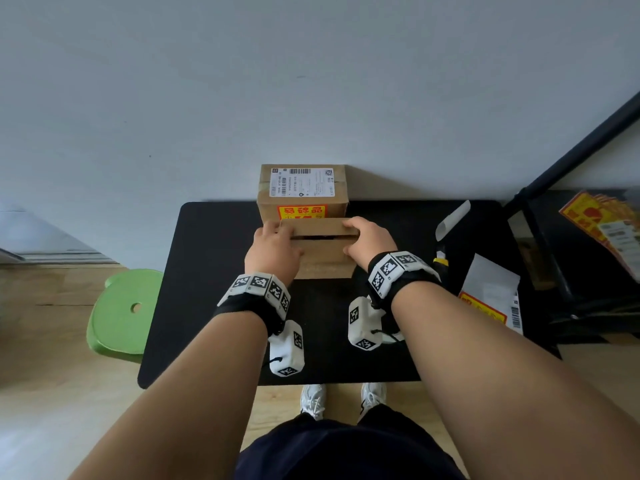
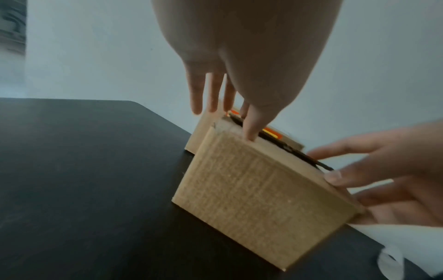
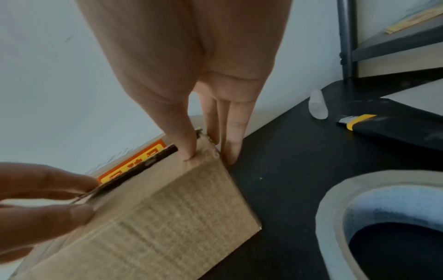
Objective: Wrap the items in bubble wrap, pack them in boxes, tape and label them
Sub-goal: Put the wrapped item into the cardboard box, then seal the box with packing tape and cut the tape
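While both hands sat on the small cardboard box (image 1: pixel 320 251) at mid-surface (image 1: pixel 207 306), its top flaps weren't fully shut, w/ a dark slit between them. Left hand (image 1: pixel 275 249) gripped the box's left end: thumb pressed down on the near flap, other fingers (image 2: pixel 212 91) straight and slightly spread, reaching over the far flap. Right hand (image 1: pixel 369 240) did the same at the right end, thumb on the near flap's corner, fingers (image 3: pixel 233 132) close together, running down the box's right side to the black surface. Box stood upright, just in front of a second, sealed box (image 1: pixel 303 190) w/ a white shipping label on top and a red/yellow sticker on its front; that one backed against the wall. A tape roll (image 3: pixel 378 223) lay right of the small box, close to the right wrist cam. Further right: a black/yellow utility knife (image 3: pixel 374 127), a translucent rolled sheet (image 1: pixel 452 220), and label sheets (image 1: pixel 491 292) near the surface's right edge. A green stool (image 1: pixel 124 310) stood left of the surface.
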`<state>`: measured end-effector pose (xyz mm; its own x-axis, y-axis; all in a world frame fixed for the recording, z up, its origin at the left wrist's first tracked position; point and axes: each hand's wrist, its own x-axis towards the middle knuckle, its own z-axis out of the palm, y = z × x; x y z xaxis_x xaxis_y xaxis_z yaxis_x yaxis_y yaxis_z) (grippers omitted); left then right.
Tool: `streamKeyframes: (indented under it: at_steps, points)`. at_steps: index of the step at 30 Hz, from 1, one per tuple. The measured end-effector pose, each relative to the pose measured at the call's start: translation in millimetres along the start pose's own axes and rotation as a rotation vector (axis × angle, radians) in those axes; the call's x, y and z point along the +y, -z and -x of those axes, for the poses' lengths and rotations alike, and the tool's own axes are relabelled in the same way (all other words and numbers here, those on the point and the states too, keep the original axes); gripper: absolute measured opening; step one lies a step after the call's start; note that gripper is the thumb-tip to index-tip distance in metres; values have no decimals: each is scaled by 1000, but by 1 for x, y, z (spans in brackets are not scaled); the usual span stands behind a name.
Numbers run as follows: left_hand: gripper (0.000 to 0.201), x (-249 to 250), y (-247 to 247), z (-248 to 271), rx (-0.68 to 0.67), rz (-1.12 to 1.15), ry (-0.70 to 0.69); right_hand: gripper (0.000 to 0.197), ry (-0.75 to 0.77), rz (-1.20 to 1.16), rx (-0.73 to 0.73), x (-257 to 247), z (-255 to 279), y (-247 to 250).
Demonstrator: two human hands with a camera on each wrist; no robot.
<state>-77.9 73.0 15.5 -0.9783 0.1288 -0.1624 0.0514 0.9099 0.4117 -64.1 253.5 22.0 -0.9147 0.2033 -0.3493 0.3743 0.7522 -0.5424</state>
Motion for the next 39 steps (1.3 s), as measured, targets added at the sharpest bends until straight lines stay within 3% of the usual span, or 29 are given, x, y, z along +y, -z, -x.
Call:
streamKeyframes:
  at_steps: [7, 15, 22, 25, 29, 34, 39]
  points:
    - [48, 27, -7, 5, 129, -179, -224, 49, -32, -81, 104, 13, 19, 9]
    - [57, 56, -28, 34, 292, -195, -239, 30, -104, -19, 118, 59, 52, 28]
    - [59, 76, -59, 89, 309, -108, -176, 16, -56, 24, -7, 96, 83, 13]
    - [57, 76, -69, 112, 182, -60, -88, 23, -40, 104, -112, 108, 93, -3]
    - [55, 74, -79, 127, 110, 48, 33, 34, 47, 323, -264, 117, 97, -22]
    - [44, 68, -87, 130, 4, 223, 183, 22, 168, 632, -272, 113, 103, -33]
    - [37, 62, -84, 126, -102, 306, 252, 25, 78, 526, -244, 104, 110, -27]
